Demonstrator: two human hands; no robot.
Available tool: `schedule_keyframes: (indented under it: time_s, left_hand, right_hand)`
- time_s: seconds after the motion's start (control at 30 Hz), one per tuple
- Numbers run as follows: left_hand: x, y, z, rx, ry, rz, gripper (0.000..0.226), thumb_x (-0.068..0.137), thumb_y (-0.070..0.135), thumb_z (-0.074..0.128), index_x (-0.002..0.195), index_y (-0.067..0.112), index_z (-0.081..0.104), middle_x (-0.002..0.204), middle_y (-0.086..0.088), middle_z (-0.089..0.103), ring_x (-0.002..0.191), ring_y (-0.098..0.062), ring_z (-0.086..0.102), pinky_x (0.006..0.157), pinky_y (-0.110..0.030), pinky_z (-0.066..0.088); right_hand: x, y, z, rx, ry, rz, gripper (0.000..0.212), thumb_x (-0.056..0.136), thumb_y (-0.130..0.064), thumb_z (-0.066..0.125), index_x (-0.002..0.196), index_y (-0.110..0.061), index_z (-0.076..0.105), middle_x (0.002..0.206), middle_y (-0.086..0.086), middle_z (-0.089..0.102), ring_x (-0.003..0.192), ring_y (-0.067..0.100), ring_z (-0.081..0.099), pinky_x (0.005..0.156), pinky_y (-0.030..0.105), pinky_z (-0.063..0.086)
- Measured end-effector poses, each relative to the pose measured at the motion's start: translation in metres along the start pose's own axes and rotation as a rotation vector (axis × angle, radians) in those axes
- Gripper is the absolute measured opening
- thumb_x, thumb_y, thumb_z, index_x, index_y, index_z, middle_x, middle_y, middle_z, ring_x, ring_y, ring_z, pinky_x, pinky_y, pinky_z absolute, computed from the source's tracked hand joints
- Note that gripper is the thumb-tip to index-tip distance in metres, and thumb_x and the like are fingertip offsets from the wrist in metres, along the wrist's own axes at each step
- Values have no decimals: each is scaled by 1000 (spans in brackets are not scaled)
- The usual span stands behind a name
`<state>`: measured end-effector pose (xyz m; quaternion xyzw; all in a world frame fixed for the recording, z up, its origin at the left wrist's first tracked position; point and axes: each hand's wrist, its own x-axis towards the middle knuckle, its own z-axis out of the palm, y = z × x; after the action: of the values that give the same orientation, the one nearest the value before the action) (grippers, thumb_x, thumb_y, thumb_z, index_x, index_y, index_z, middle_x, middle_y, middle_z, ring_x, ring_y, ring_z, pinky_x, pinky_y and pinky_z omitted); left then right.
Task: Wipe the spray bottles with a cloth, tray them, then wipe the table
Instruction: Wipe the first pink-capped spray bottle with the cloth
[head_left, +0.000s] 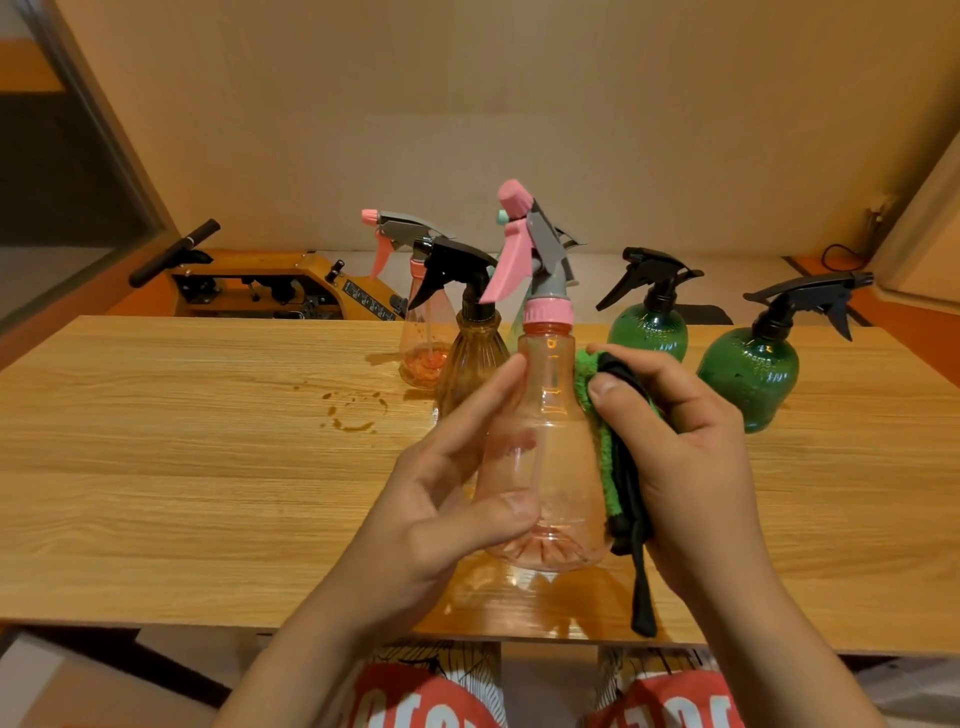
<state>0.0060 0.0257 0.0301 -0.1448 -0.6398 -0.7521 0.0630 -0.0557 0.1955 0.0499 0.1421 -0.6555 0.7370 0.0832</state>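
Observation:
A clear pink spray bottle (550, 441) with a pink and grey trigger head is held upright above the wooden table (182, 467). My left hand (441, 499) grips its body, thumb low on the front and fingers up the left side. My right hand (691, 467) holds a bunched green and black cloth (610, 447) against the bottle's right side. Behind stand an amber ribbed bottle (470, 353) with a black head, a second clear pink bottle (423, 332), and two green round bottles (649, 327) (750, 374).
A ring of brown liquid stains (356, 410) marks the table left of the bottles. An orange machine (270, 286) with a black handle sits beyond the table's far edge. No tray is in view. The table's near edge runs just above my lap.

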Motion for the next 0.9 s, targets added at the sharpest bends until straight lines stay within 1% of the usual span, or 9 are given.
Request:
schedule_keyframes:
  time_s: [0.13, 0.2, 0.3, 0.43, 0.5, 0.6, 0.7, 0.77, 0.9]
  left_hand:
    - [0, -5, -2, -11, 1, -17, 76, 79, 14, 72, 148, 36, 51, 154, 8, 52, 141, -24, 51, 110, -46, 49]
    - [0, -9, -1, -20, 34, -13, 75, 79, 13, 72, 147, 35, 52, 151, 7, 56, 139, -26, 54, 109, -49, 49]
    - [0, -11, -1, -40, 110, -2, 76, 76, 15, 75, 147, 33, 54, 148, 5, 59, 137, -25, 56, 114, -46, 46]
    - [0, -9, 0, -16, 158, -1, 82, 76, 17, 78, 151, 30, 48, 149, 6, 58, 138, -24, 55, 113, -62, 41]
    - [-1, -10, 2, -7, 160, -2, 84, 75, 18, 79, 151, 30, 47, 148, 8, 58, 138, -20, 55, 110, -49, 48]
    - [-1, -6, 5, -21, 144, 13, 82, 73, 13, 80, 148, 29, 50, 143, 5, 63, 133, -16, 59, 96, -24, 54]
    - [-1, -6, 3, -51, 130, 12, 75, 68, 9, 81, 136, 34, 65, 133, 0, 70, 122, -19, 67, 89, -25, 56]
    - [-2, -7, 1, -36, 150, -2, 78, 64, 14, 83, 136, 35, 62, 131, 3, 71, 121, -19, 68, 89, -25, 57]
    - [-2, -6, 4, 12, 133, 12, 67, 68, 13, 82, 130, 35, 68, 121, 0, 75, 110, -15, 72, 85, -22, 56]
  right_hand:
    - [0, 1, 0, -11, -5, 1, 16, 89, -19, 72, 102, -26, 77, 104, -3, 76, 103, 15, 70, 88, 37, 55]
    - [-2, -2, 0, -65, -16, -49, 20, 86, -24, 68, 104, -29, 77, 105, -6, 76, 104, 13, 70, 89, 34, 55]
    - [-9, -4, -1, -211, -61, -218, 24, 90, -26, 70, 114, -29, 74, 107, -7, 73, 107, 13, 67, 89, 21, 52]
    - [-17, 1, -3, -362, -107, -458, 29, 94, -25, 65, 122, -19, 70, 105, 0, 66, 102, 13, 64, 85, 19, 48]
    - [-15, 3, -4, -358, -101, -463, 28, 94, -23, 66, 122, -19, 70, 104, 1, 66, 101, 13, 64, 85, 20, 48]
    - [-9, 3, -3, -250, -65, -340, 26, 93, -21, 69, 119, -25, 71, 106, -2, 70, 104, 14, 66, 88, 21, 50]
    - [-11, 0, -2, -251, -77, -361, 26, 94, -26, 68, 120, -25, 71, 107, -3, 70, 105, 13, 66, 89, 19, 50]
    - [-13, -2, -2, -272, -113, -405, 28, 94, -26, 66, 121, -23, 70, 107, -2, 69, 104, 13, 66, 89, 18, 49]
    - [-8, 0, -5, -268, -106, -305, 24, 93, -26, 69, 116, -28, 72, 103, -10, 71, 105, 14, 67, 88, 20, 51]
